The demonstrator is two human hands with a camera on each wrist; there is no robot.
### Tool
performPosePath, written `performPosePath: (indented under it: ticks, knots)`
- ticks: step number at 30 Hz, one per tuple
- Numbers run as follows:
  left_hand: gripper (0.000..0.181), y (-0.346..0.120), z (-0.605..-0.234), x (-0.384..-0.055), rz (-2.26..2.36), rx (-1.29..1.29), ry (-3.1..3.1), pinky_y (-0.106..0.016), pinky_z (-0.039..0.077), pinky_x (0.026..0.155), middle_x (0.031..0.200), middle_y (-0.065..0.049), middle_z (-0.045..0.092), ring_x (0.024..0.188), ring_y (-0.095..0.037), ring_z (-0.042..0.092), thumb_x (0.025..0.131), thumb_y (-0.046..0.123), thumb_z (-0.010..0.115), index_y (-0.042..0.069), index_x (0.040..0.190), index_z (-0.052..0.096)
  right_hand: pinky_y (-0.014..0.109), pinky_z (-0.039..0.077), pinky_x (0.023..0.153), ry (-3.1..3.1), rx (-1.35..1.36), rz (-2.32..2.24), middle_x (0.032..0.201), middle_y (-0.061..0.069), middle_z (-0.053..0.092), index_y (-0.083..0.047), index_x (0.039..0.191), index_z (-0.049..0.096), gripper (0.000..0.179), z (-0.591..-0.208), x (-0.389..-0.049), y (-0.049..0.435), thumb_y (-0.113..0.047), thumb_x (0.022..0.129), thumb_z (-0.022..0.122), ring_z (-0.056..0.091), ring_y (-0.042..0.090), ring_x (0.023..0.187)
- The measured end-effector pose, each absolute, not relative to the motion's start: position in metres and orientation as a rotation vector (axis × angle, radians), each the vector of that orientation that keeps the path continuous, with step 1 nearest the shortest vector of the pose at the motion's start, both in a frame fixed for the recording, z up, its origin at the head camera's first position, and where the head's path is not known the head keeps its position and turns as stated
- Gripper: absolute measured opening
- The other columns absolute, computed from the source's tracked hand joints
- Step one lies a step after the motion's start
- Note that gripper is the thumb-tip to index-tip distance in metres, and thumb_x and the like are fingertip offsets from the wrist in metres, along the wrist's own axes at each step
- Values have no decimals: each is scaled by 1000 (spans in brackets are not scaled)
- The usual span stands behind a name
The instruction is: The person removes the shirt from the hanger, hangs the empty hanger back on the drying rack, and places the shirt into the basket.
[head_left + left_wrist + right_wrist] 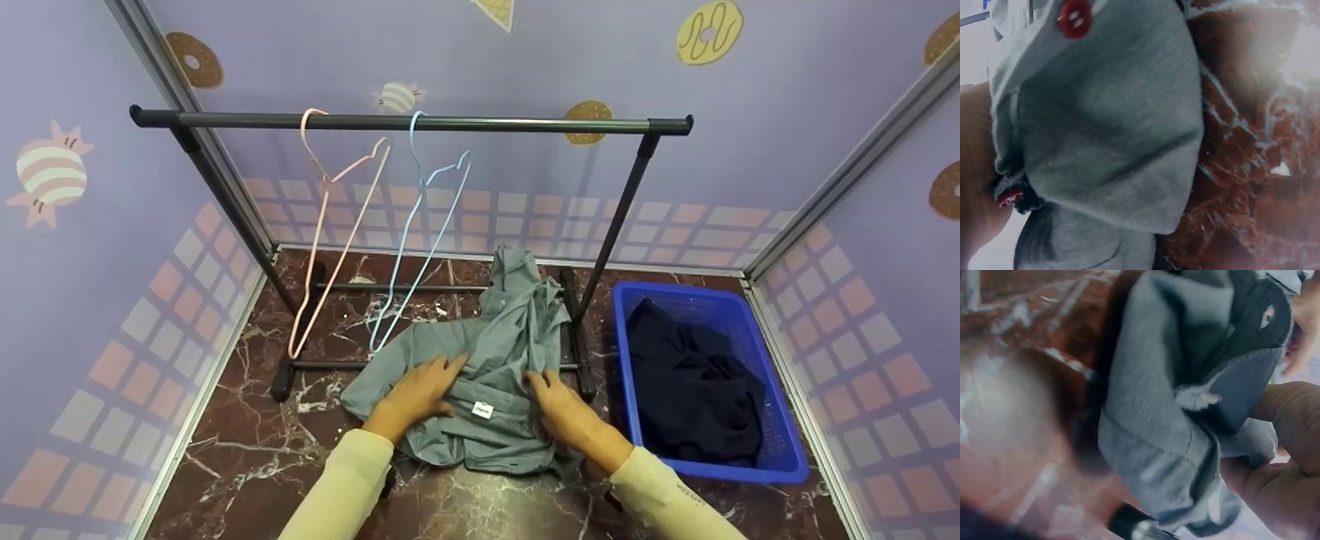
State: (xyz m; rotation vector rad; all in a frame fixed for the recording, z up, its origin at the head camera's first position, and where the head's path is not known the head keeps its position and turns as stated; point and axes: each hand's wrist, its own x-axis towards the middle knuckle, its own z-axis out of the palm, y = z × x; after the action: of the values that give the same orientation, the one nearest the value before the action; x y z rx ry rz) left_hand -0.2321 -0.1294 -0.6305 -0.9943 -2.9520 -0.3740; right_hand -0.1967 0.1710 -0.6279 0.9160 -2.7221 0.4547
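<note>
A grey-green button shirt (517,330) lies rumpled on the floor, its collar area with a white label (482,409) towards me. My left hand (420,390) rests on its left part, thumb apart from the fingers. In the left wrist view a flap of the shirt (1112,124) with a red button (1075,18) covers most of that hand. On the shirt's right side, my right hand (562,409) grips the cloth. The right wrist view shows folds of the shirt (1151,410) running between thumb and fingers (1275,495).
Behind the shirt stands a black clothes rack (517,124), carrying a pink hanger (322,217) and a blue hanger (412,217). A blue basket (624,360) holding dark navy cloth (694,382) stands at the right. Patterned walls enclose the marbled floor (247,450).
</note>
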Motion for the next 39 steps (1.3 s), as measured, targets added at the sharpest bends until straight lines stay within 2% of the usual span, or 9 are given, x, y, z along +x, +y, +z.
performPosePath:
  ticks: [4, 12, 20, 24, 27, 30, 36, 39]
  knots:
    - [99, -129, -628, -232, -391, -1041, -2891, -49, 60, 83, 114, -17, 63, 94, -35, 67, 70, 36, 92, 7, 153, 47, 43, 59, 66, -2606, 945, 384, 99, 16, 59, 4, 124, 62, 57, -606, -199, 171, 10, 69, 73, 64, 33, 72]
    - [92, -116, -622, -236, -418, -1084, -2905, -46, 60, 88, 119, -16, 62, 100, -32, 66, 74, 32, 89, 15, 154, 47, 42, 58, 69, -2459, 1009, 398, 96, 13, 65, -2, 117, 68, 49, -564, -221, 170, 11, 69, 70, 63, 34, 75]
    - [85, -105, -626, -241, -408, -1131, -2886, -43, 59, 88, 117, -11, 61, 100, -27, 64, 76, 29, 90, 19, 152, 52, 43, 60, 85, -2395, 1219, 373, 112, 15, 68, -1, 130, 66, 59, -555, -262, 164, 7, 72, 77, 67, 34, 95]
    - [79, -104, -631, -241, -405, -1147, -2848, -44, 59, 88, 119, -11, 60, 102, -28, 65, 75, 28, 91, 20, 146, 57, 42, 60, 87, -2438, 1277, 320, 122, 12, 68, -5, 133, 65, 59, -566, -280, 159, 2, 76, 80, 65, 32, 103]
    - [77, -106, -633, -240, -434, -1142, -2844, -45, 58, 93, 122, -12, 61, 106, -30, 64, 75, 29, 90, 19, 144, 58, 47, 58, 96, -2495, 1284, 289, 138, 12, 63, -9, 137, 63, 63, -576, -291, 156, -3, 78, 83, 62, 35, 118]
    - [80, -111, -633, -238, -453, -1106, -2861, -47, 56, 97, 126, -13, 62, 111, -32, 63, 76, 35, 89, 17, 147, 57, 58, 50, 108, -2572, 1297, 259, 154, 16, 51, -12, 146, 58, 70, -584, -299, 155, -10, 80, 82, 53, 41, 136]
    - [89, -125, -627, -234, -486, -934, -2951, -58, 46, 111, 145, -20, 56, 130, -39, 56, 86, 61, 74, 12, 154, 47, 72, 30, 117, -2827, 1343, 341, 169, 19, 28, -15, 161, 35, 77, -593, -304, 157, -27, 89, 59, 27, 47, 154]
    - [100, -132, -626, -231, -528, -888, -2992, -63, 39, 116, 153, -22, 48, 139, -43, 48, 84, 73, 68, 12, 158, 40, 74, 23, 119, -2922, 1339, 396, 172, 17, 18, -17, 165, 25, 79, -595, -302, 160, -44, 96, 52, 18, 47, 156]
